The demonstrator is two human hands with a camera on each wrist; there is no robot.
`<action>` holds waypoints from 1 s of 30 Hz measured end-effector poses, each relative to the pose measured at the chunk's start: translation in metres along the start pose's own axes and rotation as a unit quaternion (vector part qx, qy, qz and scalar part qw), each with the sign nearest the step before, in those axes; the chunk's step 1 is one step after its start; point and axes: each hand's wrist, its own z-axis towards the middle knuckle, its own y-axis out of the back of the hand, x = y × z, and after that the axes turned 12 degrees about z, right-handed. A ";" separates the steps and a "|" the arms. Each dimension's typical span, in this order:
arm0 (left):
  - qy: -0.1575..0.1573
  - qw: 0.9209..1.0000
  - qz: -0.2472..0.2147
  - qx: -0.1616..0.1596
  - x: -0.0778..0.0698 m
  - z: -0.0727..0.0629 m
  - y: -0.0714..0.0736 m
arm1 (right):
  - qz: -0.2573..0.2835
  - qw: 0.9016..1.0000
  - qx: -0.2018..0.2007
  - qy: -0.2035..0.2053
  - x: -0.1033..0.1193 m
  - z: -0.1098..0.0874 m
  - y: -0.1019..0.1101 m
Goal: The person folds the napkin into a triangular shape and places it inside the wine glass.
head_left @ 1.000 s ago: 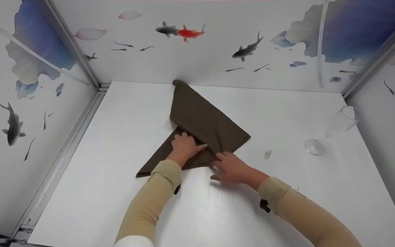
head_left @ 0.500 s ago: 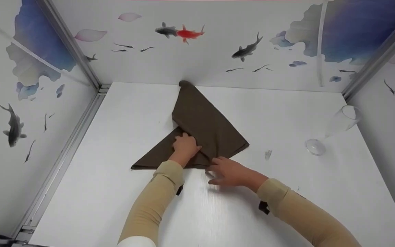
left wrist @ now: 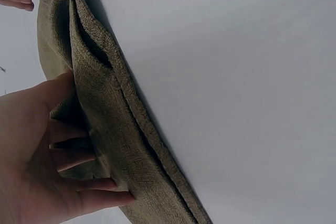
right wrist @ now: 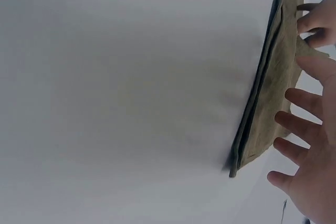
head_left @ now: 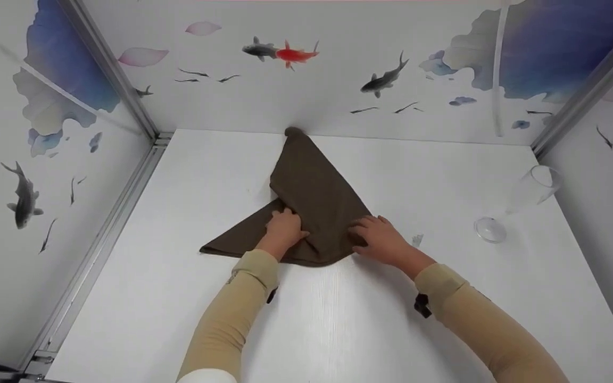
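A brown cloth napkin (head_left: 312, 181) lies folded on the white table, its top point reaching the back wall and another point out to the left. My left hand (head_left: 284, 229) rests on its middle, by the fold line. In the left wrist view the fingers (left wrist: 105, 198) of that hand lie fairly straight against the layered cloth (left wrist: 121, 135). At the napkin's right corner is my right hand (head_left: 383, 239), whose fingertips touch the cloth. The right wrist view has its fingers (right wrist: 299, 127) spread beside the layered edge. The right corner is partly hidden beneath that hand.
To the right a clear stemmed glass (head_left: 490, 230) stands on the table (head_left: 141, 303). A small see-through piece (head_left: 417, 239) lies just beyond my right hand. White walls printed with fish (head_left: 383, 77) enclose the back and both sides.
The napkin has turned clockwise, its top point shifting right and its left point rising. My right hand has moved from the lower edge up to the right corner; the left stays near the middle.
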 end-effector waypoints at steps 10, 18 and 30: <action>-0.059 0.996 0.065 -0.002 0.008 -0.003 0.001 | -0.019 0.999 0.043 -0.017 -0.019 0.001 0.007; -0.068 0.994 0.084 -0.005 0.011 -0.002 0.004 | -0.033 0.997 0.074 -0.019 -0.018 0.001 0.008; -0.056 0.998 0.041 0.005 0.015 -0.003 0.001 | -0.087 0.994 0.058 0.013 -0.014 -0.003 0.007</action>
